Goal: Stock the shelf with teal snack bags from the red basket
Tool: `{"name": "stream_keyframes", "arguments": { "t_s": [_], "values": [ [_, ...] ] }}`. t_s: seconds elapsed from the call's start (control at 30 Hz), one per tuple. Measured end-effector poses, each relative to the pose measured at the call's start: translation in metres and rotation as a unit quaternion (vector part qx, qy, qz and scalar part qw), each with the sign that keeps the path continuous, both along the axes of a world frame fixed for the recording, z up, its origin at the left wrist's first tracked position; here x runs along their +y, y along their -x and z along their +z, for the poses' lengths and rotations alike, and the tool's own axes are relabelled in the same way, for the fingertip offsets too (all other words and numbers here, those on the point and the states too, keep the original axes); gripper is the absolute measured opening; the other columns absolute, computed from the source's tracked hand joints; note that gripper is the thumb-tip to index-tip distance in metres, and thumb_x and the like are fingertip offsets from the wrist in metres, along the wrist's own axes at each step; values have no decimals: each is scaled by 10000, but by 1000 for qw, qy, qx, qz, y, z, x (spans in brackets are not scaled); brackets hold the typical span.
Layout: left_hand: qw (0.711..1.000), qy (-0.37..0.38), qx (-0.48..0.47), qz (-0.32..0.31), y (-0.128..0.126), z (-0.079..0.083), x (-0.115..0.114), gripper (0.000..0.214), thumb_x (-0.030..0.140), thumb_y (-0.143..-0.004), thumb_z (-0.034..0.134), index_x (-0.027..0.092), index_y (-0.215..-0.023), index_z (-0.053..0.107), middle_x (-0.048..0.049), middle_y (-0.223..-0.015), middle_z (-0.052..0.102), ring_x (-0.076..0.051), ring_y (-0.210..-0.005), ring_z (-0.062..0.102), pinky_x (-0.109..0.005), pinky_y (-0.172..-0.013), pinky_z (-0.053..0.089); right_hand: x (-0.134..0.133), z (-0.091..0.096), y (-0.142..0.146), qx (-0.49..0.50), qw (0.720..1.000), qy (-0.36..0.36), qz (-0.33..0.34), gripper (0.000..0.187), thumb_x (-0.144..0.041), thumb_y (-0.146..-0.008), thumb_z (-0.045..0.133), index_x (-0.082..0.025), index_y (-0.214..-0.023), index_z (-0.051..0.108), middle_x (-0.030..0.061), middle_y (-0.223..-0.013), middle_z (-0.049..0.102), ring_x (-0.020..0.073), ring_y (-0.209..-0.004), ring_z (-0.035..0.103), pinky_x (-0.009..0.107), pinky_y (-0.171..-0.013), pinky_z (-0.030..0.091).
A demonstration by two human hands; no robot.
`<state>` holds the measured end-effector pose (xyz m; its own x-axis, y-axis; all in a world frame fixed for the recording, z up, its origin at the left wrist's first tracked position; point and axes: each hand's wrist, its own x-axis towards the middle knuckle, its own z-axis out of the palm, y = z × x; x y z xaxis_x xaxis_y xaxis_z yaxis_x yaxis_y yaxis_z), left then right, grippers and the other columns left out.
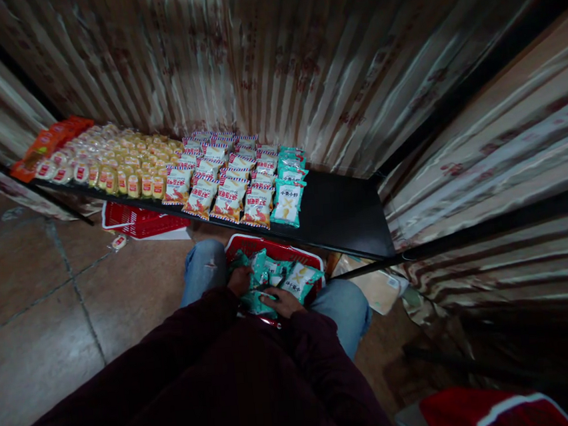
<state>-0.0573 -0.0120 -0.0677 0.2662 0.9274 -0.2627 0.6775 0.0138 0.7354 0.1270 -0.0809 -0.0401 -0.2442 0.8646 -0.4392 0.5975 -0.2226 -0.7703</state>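
Observation:
A red basket (313, 256) with a white rim stands between my knees, holding several green-and-white snack bags (298, 280). My left hand (240, 279) is in the basket's left part, its fingers curled on a green snack bag. To the right and nearer my body, my right hand (283, 302) has its fingers closed on a green bag low in the basket; its fingertips are partly hidden. On the black shelf (347, 210) ahead, a short row of the same green snack bags (287, 200) stands at the right end of the goods.
Left of the green row are white-and-orange snack bags (230, 198), small yellow-wrapped packs (133, 184) and orange packages (49, 145). Another red basket (139, 220) lies under the shelf, near a small loose pack (119, 242). A red basket (483, 408) sits at lower right. Curtains (269, 54) surround the shelf.

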Motion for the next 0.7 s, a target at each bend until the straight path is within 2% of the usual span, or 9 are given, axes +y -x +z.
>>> {"name": "stream_keyframes", "arguments": {
  "t_s": [0.07, 0.13, 0.27, 0.47, 0.6, 0.7],
  "values": [
    [1000, -3, 3, 7, -1, 4, 1, 116, 117, -862, 558, 124, -870, 674, -89, -958, 699, -185, -960, 648, -350, -930, 487, 3, -1, 0, 24, 999, -11, -35, 413, -520, -791, 577, -242, -1073, 697, 51, -1077, 722, 245, -1035, 647, 380, -935, 473],
    [1000, -12, -1, 16, -2, 8, 2, 194, 41, -821, 518, 130, -848, 689, -99, -952, 711, -188, -958, 651, -318, -933, 480, 7, -4, 0, 41, 996, -19, -72, 433, -524, -790, 565, -232, -1086, 689, 65, -1078, 720, 246, -1043, 644, 390, -950, 469],
    [998, -41, -23, 43, -4, 21, 6, 247, 35, -800, 499, 164, -879, 695, -73, -984, 712, -181, -965, 641, -312, -948, 473, 11, -8, -2, 54, 993, -22, -100, 444, -511, -772, 575, -220, -1090, 683, 69, -1041, 723, 231, -1019, 654, 374, -948, 481],
    [988, -75, -73, 114, -13, 45, 20, 267, 58, -821, 480, 176, -942, 685, -55, -1007, 700, -176, -1008, 618, -324, -987, 447, 7, -5, 0, 32, 995, -6, -99, 398, -455, -759, 618, -236, -1088, 664, 43, -937, 740, 236, -950, 674, 388, -925, 495],
    [979, -52, -109, 161, -23, 54, 29, 224, 97, -829, 497, 161, -934, 685, -50, -951, 708, -163, -907, 638, -306, -895, 492, 10, -2, 3, 85, 983, 9, -163, 510, -461, -720, 679, -223, -1163, 594, 74, -1114, 699, 237, -1035, 656, 381, -941, 495],
    [973, -12, -132, 191, -31, 53, 33, 206, 102, -823, 507, 141, -924, 682, -48, -879, 708, -150, -812, 648, -270, -772, 518, 13, 3, 2, 135, 970, 13, -204, 541, -494, -667, 726, -229, -1118, 589, 78, -1154, 679, 253, -1110, 623, 403, -963, 483]
  ]
}}
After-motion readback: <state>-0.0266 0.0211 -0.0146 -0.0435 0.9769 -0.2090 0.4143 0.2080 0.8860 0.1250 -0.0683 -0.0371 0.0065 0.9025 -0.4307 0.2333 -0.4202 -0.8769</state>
